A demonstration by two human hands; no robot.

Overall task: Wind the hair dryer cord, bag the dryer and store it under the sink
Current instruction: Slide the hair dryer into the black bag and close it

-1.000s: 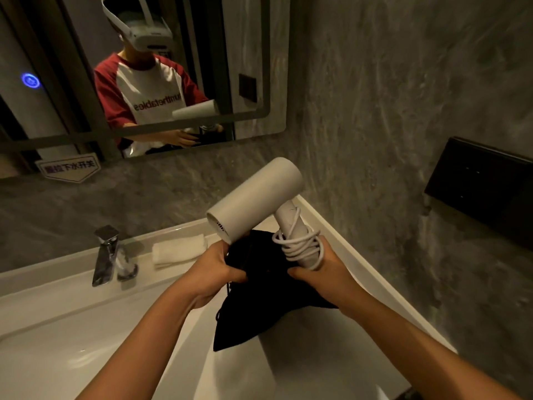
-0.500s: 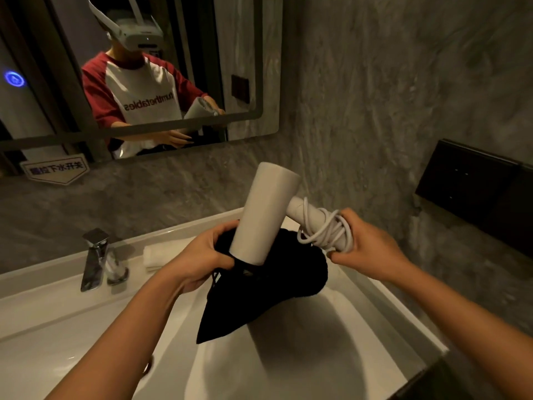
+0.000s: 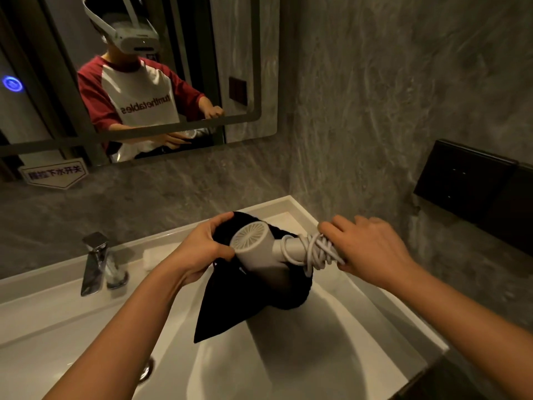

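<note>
The white hair dryer is held over the white sink, its barrel pointing down into the mouth of a black cloth bag. The round rear grille faces up. The white cord is wound around the handle, which sticks out to the right. My right hand grips that handle over the cord coils. My left hand pinches the bag's rim on the left side and holds the mouth open. The barrel's front end is hidden inside the bag.
A chrome faucet stands at the left on the sink ledge, with a folded white towel behind my left wrist. A mirror hangs above. A black panel sits on the grey stone wall at right.
The dryer has tipped from barrel-up to barrel-down and sunk partway into the bag. My right hand swung the handle out to the right; my left hand kept hold of the bag's rim.
</note>
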